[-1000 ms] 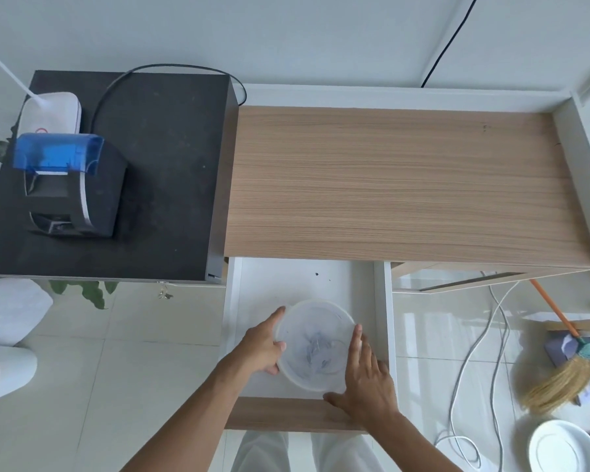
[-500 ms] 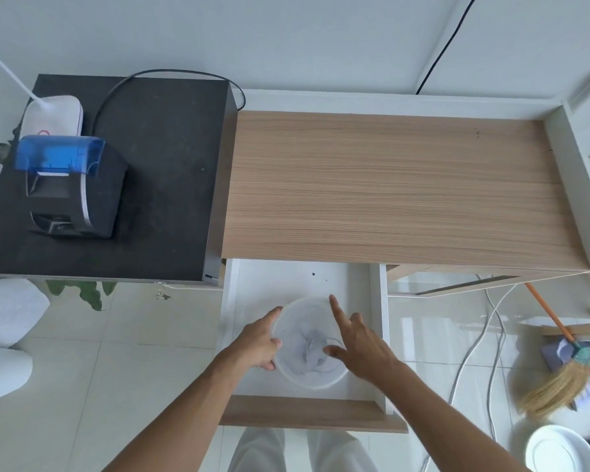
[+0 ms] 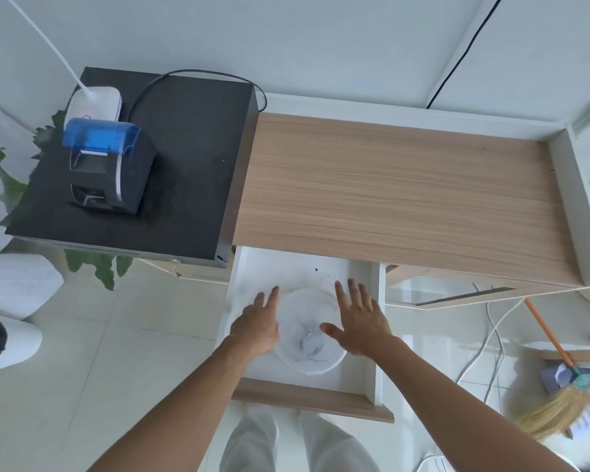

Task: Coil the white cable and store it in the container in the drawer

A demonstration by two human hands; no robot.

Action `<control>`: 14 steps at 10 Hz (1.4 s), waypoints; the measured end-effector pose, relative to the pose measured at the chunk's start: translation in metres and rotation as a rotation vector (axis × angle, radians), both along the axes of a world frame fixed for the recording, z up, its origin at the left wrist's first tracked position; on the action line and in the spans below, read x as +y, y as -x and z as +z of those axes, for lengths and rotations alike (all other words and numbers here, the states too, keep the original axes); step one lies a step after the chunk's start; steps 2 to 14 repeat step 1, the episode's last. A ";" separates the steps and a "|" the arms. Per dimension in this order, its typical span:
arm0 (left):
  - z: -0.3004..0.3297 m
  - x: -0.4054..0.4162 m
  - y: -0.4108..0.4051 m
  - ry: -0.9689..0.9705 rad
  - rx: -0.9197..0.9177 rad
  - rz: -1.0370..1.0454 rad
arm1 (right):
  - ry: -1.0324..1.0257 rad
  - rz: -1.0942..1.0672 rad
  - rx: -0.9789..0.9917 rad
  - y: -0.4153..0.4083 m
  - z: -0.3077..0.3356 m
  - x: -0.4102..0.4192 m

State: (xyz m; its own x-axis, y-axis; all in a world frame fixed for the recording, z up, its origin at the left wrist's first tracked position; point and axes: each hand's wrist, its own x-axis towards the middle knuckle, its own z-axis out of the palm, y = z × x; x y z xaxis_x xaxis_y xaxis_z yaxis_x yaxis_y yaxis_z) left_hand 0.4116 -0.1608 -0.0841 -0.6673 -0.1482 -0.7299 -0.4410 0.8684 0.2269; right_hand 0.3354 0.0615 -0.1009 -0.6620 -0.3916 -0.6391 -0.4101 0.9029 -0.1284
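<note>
A round translucent white container (image 3: 309,335) with its lid on sits in the open white drawer (image 3: 375,321) under the wooden desk. A pale coil, the white cable (image 3: 308,340), shows faintly through the lid. My left hand (image 3: 258,327) lies flat at the container's left rim, fingers spread. My right hand (image 3: 360,320) is flat over its right rim, fingers spread, thumb on the lid. Neither hand grips anything.
The wooden desk top (image 3: 399,199) lies above the drawer. At the left a black box (image 3: 184,165) carries a receipt printer (image 3: 106,168) with a blue cover. Loose white cables (image 3: 491,342) and a broom (image 3: 566,400) are on the tiled floor at the right.
Both hands have moved from cupping the container's lower sides to lying flat along its left and right rims, fingers spread and pointing away. The view has shifted slightly.
</note>
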 end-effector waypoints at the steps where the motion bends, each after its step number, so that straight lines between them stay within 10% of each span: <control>1: 0.014 0.002 -0.007 0.096 0.048 -0.058 | 0.021 0.010 0.094 -0.006 0.012 0.006; 14: 0.014 0.002 -0.007 0.096 0.048 -0.058 | 0.021 0.010 0.094 -0.006 0.012 0.006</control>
